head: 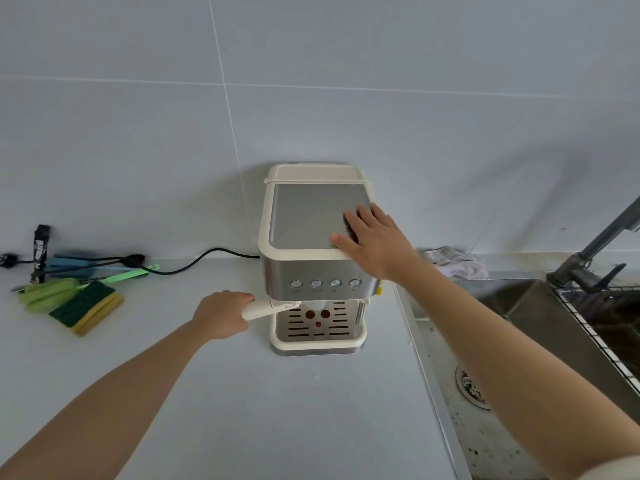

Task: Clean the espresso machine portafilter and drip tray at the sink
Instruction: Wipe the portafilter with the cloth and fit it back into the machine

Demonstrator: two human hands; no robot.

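Observation:
A cream and steel espresso machine (304, 216) stands on the grey counter against the wall. Its portafilter (268, 309) has a cream handle that sticks out to the left under the button row. My left hand (221, 315) grips that handle. My right hand (372, 240) lies flat, fingers straight, on the machine's steel top at its right front corner. The slotted drip tray (320, 336) sits in the base of the machine. The steel sink (485, 393) is to the right, with its drain (469, 386) visible.
A green and yellow sponge (88, 306), green and blue brushes (48, 289) and a black power cable (194, 261) lie on the counter at the left. A crumpled cloth (457, 263) sits behind the sink. A grey faucet (602, 244) and a wire rack (599, 337) stand at the right.

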